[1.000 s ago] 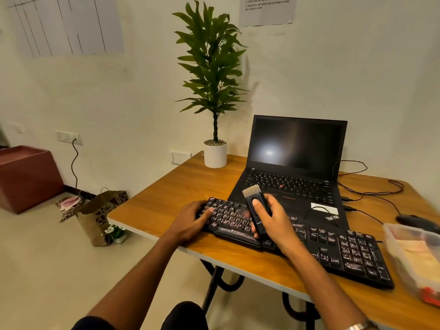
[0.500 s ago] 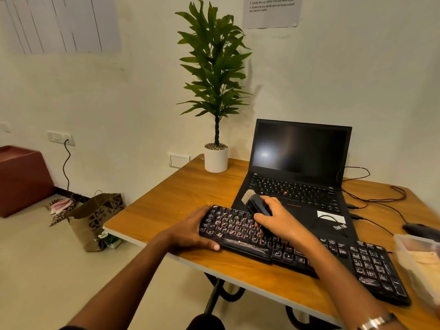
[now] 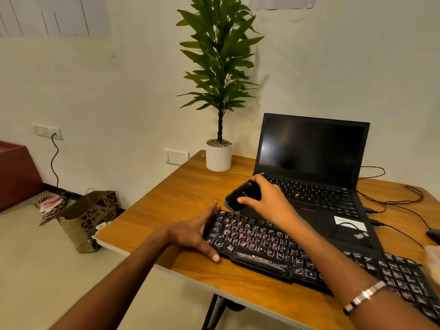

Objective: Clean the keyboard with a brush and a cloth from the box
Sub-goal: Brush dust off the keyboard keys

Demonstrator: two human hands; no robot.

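While the right hand (image 3: 266, 203) holds the small black bristle brush (image 3: 241, 195) in a curled grip at the far-left corner of the black full-size keyboard (image 3: 297, 253) on the wooden tabletop (image 3: 190, 186), the flat, straight-fingered left hand (image 3: 192, 231) steadies its end, so brushing looks barely under way and the cloth wipe remains.

Wooden table (image 3: 190, 186) bearing keyboard (image 3: 309, 253), open laptop (image 3: 312, 172), potted plant (image 3: 218, 156), cables (image 3: 392, 201), mouse (image 3: 433, 235).

Brush (image 3: 241, 195) over keyboard (image 3: 273, 244) (far-left corner)
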